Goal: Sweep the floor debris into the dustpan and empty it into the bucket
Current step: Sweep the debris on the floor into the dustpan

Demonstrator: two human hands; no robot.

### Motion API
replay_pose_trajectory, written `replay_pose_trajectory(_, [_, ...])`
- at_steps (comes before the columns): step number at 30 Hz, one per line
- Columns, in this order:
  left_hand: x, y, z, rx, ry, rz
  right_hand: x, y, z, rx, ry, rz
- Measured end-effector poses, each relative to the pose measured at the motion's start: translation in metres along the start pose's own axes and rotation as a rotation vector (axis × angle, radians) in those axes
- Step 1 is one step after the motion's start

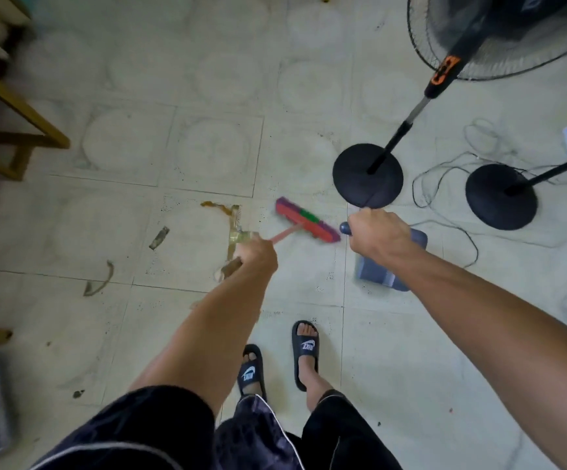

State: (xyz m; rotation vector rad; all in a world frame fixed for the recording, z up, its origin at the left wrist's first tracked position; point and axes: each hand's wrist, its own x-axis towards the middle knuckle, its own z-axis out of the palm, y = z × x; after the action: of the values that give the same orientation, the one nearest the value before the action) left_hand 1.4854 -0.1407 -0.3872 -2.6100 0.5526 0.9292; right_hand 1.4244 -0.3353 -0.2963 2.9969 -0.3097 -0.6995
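Observation:
My left hand [256,257] grips the pink handle of a broom whose red and purple head [306,220] rests on the tiled floor ahead of my feet. The top of the blue dustpan's long handle is in my right hand [378,234]. The dustpan [382,274] itself sits on the floor under that forearm, partly hidden. Strips of brown tape debris [229,218] lie just left of the broom head, and two smaller scraps [158,237] [100,283] lie farther left. No bucket is in view.
Two black fan stands with round bases [367,176] [500,196] stand ahead on the right, and loose cables [451,184] trail around them. A wooden frame [21,110] stands at the left. My sandalled feet [306,354] are below the hands.

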Motion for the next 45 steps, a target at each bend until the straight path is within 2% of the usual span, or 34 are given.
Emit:
replay_pose_trajectory(9, [-0.069, -0.055, 0.009, -0.095, -0.176, -0.191, 0.018, 0.011, -0.070, 0.098, 0.065, -0.010])
replay_pose_trajectory(15, [-0.072, -0.096, -0.027, -0.297, -0.152, -0.272, 0.034, -0.007, -0.101, 0.153, 0.066, -0.093])
replay_pose_trajectory(20, [-0.030, -0.102, -0.053, -0.416, -0.035, -0.303, 0.061, -0.038, -0.115, 0.148, 0.101, -0.107])
replay_pose_trajectory(23, [0.025, -0.115, -0.071, -0.599, 0.014, -0.313, 0.088, -0.049, -0.121, 0.176, 0.135, -0.075])
replay_pose_trajectory(26, [0.096, -0.128, -0.083, -0.680, 0.064, -0.314, 0.126, -0.056, -0.122, 0.193, 0.158, -0.032])
replay_pose_trajectory(30, [0.169, -0.120, -0.070, -0.739, 0.048, -0.305, 0.176, -0.074, -0.123, 0.209, 0.210, 0.002])
replay_pose_trajectory(34, [0.197, -0.115, -0.040, -0.742, 0.033, -0.309, 0.203, -0.102, -0.115, 0.190, 0.200, 0.016])
replay_pose_trajectory(39, [0.155, -0.130, -0.012, -0.619, -0.015, -0.320, 0.199, -0.129, -0.120, 0.182, 0.113, 0.009])
replay_pose_trajectory(45, [0.065, -0.165, -0.003, -0.567, -0.095, -0.316, 0.167, -0.154, -0.171, 0.224, 0.112, 0.007])
